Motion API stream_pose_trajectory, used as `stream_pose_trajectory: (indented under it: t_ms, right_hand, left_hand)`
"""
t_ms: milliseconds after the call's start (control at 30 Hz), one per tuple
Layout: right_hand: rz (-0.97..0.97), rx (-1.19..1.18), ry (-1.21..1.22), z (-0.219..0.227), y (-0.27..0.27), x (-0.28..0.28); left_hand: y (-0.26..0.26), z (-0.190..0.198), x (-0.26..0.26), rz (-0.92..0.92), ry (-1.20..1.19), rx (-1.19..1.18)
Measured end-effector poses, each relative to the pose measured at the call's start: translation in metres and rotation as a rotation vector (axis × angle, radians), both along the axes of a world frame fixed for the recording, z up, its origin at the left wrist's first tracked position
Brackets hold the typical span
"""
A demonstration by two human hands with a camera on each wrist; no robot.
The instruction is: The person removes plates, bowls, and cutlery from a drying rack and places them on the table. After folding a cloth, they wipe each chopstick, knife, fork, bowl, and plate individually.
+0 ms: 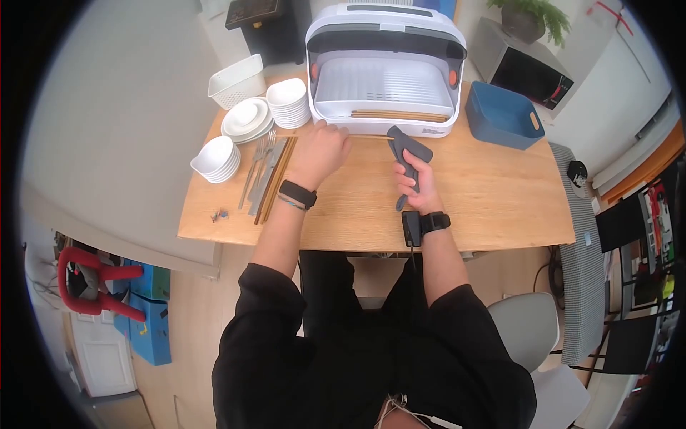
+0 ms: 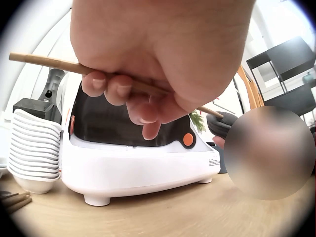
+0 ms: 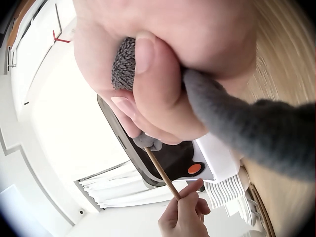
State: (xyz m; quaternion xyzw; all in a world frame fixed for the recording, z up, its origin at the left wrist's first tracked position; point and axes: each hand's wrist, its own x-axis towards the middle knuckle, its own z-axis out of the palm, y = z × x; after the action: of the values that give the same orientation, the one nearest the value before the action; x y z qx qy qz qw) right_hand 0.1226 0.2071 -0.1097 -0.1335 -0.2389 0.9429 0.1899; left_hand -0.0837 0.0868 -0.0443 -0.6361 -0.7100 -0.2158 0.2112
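One wooden chopstick [image 1: 371, 136] runs between our two hands, held above the near side of the table and just in front of the white dish cabinet [image 1: 314, 100]. Our left hand [image 1: 321, 154] is closed, its fingers curled round the stick's shaft, with one end poking out past the hand on the left. Our right hand [image 1: 418, 182] is closed too, gripping a dark grey terry cloth [image 1: 412, 146]; the cloth wraps the chopstick's other end, and its loose tail hangs below our fingers.

The cabinet's dark tinted lid [image 1: 386, 37] is raised, and we see a few more chopsticks [image 1: 400, 115] lying lengthwise in its front compartment, before a ribbed white tray [image 1: 389, 80].

On the wooden table [image 1: 486, 193], to the left of our left hand, lie loose chopsticks [image 1: 275, 189] with metal forks [image 1: 259, 163] beside them. Past these stand a tall stack of white bowls [image 1: 289, 104], some white plates [image 1: 232, 127], a shorter bowl stack [image 1: 216, 159] and a white perforated basket [image 1: 236, 82]. To the cabinet's right we have a blue bin [image 1: 500, 129], with a microwave [image 1: 529, 71] behind it.
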Motion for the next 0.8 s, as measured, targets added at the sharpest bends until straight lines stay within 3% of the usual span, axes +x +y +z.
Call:
stream_pose_trajectory:
  t_ms: [233,333,533,600,667,733,767,800]
  right_hand:
    - [0.051,0.112,-0.113,0.009,-0.008,-0.004]
    - [0.088,0.189,-0.174,0.01,-0.012,-0.008]
    - [0.092,0.155,-0.099,0.008,-0.013,-0.003]
    - [0.06,0.145,-0.094,0.009,-0.011,0.001]
    - [0.064,0.103,-0.042,0.006,-0.008,0.001]
    - [0.102,0.09,-0.01,0.002,-0.004,0.0]
    - [0.141,0.078,0.02,0.002,-0.005,0.0]
    - [0.142,0.075,0.025,0.002,-0.008,-0.003]
  left_hand:
    - [0.001,0.0,-0.003,0.015,0.028,-0.049]
    - [0.008,-0.004,0.015,-0.057,0.061,0.003]
    - [0.019,0.014,0.058,-0.199,-0.199,0.064]
    - [0.018,0.024,0.05,-0.219,-0.268,0.166]
    - [0.013,0.026,0.022,-0.087,-0.192,0.397]
    - [0.008,0.023,-0.011,0.106,-0.458,0.485]
    - [0.012,0.014,-0.02,0.106,-0.454,0.478]
    - [0.016,0.005,-0.029,-0.021,-0.797,0.482]
